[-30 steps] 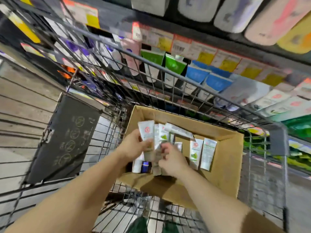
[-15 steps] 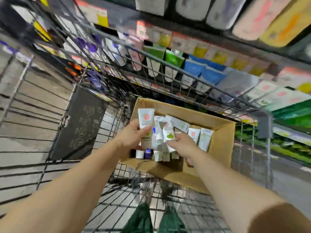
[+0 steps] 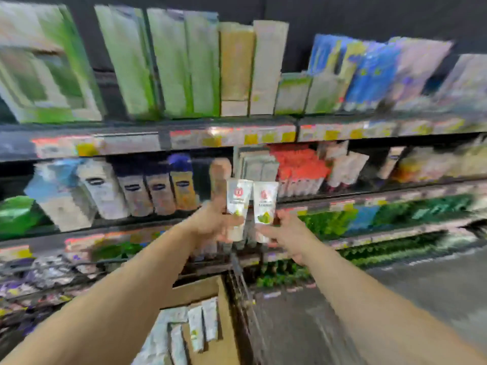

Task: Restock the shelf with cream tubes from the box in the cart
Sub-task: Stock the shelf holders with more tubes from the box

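Both hands have come up out of the box [image 3: 210, 293] toward the shelf [image 3: 369, 188]. The left hand [image 3: 213, 222] grips one tube [image 3: 238, 204] and the right hand [image 3: 287, 230] another [image 3: 264, 206], side by side and upright, so placing seems next. Both tubes are white with a red logo and green leaf. More lie in the box below.

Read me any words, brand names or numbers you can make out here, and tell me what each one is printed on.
None can be read.
Left tube in the left hand: red round logo, dark text line, blurred.
Right tube in the right hand: red logo, dark text line, blurred.
Shelf price tags: smeared.
Shelf bottles: dark oval labels, unreadable.
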A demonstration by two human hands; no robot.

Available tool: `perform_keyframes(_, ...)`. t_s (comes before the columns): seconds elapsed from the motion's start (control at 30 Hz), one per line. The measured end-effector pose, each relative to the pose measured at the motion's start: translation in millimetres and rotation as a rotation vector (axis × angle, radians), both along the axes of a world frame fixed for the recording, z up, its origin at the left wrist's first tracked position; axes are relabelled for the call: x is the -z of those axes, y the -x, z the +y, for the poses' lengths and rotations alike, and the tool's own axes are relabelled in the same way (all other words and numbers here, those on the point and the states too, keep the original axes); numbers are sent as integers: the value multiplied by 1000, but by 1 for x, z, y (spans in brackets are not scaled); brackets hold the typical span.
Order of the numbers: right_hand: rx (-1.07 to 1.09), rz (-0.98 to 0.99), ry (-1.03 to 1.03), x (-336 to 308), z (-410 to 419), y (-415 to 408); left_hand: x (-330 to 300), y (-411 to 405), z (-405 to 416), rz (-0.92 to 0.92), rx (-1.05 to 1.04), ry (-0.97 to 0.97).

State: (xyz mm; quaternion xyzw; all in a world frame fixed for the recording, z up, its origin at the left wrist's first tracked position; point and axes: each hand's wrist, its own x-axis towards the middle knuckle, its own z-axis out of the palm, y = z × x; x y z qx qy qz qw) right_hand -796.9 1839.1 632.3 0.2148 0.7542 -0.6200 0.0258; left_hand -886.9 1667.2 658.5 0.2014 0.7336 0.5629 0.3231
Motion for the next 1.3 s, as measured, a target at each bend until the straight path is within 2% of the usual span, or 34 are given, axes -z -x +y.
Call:
perform_keyframes(0.17, 210, 135, -44, -55, 156, -75, -54, -51, 160, 99, 148, -94)
perform_keyframes(0.37, 293, 194, -177, -120, 330, -179, -98, -126, 348, 126, 203, -209)
perform_keyframes(0.6, 421, 295, -268, -163, 463, -236, -139, -172, 489, 183, 258, -299)
perform_keyframes(0.87, 523, 341, -343, -171, 596, -207, -153, -122, 614, 351, 212, -328)
perform_keyframes(1.0, 570, 364, -404, -182, 668, -164, -166, -76, 684, 437, 186, -300)
perform_keyframes(1.3, 507, 432, -516, -198, 788, -53, -175, -12, 803, 530, 175, -182)
